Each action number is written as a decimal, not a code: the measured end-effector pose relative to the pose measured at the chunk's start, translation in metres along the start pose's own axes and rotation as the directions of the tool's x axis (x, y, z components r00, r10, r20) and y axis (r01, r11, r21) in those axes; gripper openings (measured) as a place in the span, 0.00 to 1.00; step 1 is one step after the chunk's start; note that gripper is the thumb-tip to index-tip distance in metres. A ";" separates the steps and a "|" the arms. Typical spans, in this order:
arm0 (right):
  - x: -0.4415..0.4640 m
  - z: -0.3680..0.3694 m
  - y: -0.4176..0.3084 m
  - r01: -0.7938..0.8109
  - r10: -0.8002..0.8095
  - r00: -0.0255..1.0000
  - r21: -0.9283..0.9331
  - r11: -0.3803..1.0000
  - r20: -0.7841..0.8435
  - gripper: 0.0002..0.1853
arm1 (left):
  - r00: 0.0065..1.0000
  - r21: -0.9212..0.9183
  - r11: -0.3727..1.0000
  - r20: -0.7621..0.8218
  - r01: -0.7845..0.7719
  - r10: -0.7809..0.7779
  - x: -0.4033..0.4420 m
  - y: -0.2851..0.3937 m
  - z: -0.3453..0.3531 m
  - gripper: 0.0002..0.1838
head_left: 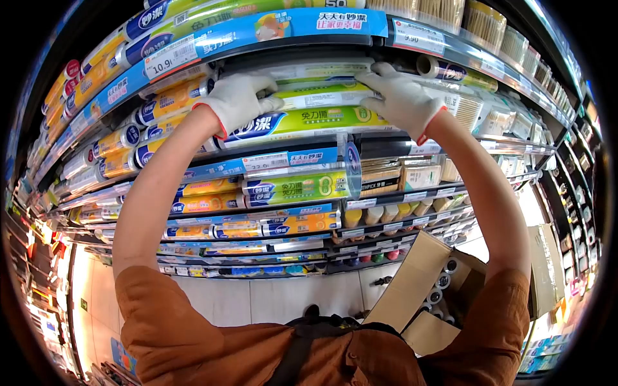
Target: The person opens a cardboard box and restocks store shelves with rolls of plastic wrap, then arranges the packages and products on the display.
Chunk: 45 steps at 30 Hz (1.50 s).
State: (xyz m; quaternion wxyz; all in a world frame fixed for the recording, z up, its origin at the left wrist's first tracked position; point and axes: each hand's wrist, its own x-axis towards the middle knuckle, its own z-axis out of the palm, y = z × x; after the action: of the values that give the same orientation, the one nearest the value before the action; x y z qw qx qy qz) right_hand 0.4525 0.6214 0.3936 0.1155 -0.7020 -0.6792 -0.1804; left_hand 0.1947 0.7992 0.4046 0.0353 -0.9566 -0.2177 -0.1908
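Both my hands wear white gloves with red cuffs and reach onto an upper shelf. My left hand has its fingers curled at the left end of a green and white cling film roll. At the other end, the fingers of my right hand bend round it, with the thumb below. Under this roll lies another green cling film roll with a blue label, and a pale wrapped roll sits behind and above. The gloves partly hide the roll's ends.
Orange rolls lie left of my hands. Overhead runs a shelf edge with price tags. Toothpick packs stand lower right. An open cardboard box with white-capped rolls is by my right side, above the tiled floor.
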 end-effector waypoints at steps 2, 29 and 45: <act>-0.007 -0.004 -0.007 -0.029 0.029 1.000 0.042 0.999 0.008 0.21 | 0.998 -0.030 0.999 0.059 -0.014 0.016 0.004 -0.008 0.006 0.20; 0.048 -0.017 0.008 -0.191 0.175 0.903 0.002 0.982 0.393 0.39 | 0.968 0.064 0.967 -0.054 0.247 -0.243 -0.012 0.009 0.013 0.35; 0.033 0.003 -0.001 -0.501 0.481 0.862 0.124 0.857 0.157 0.34 | 0.939 0.108 0.947 -0.207 0.302 -0.276 -0.013 0.007 0.021 0.37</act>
State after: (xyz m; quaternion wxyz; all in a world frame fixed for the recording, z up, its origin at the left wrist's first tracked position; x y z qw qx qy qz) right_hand 0.4519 0.6529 0.4041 0.1727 -0.8500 -0.4954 -0.0472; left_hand 0.1942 0.7911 0.3801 0.0932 -0.8868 -0.3645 -0.2683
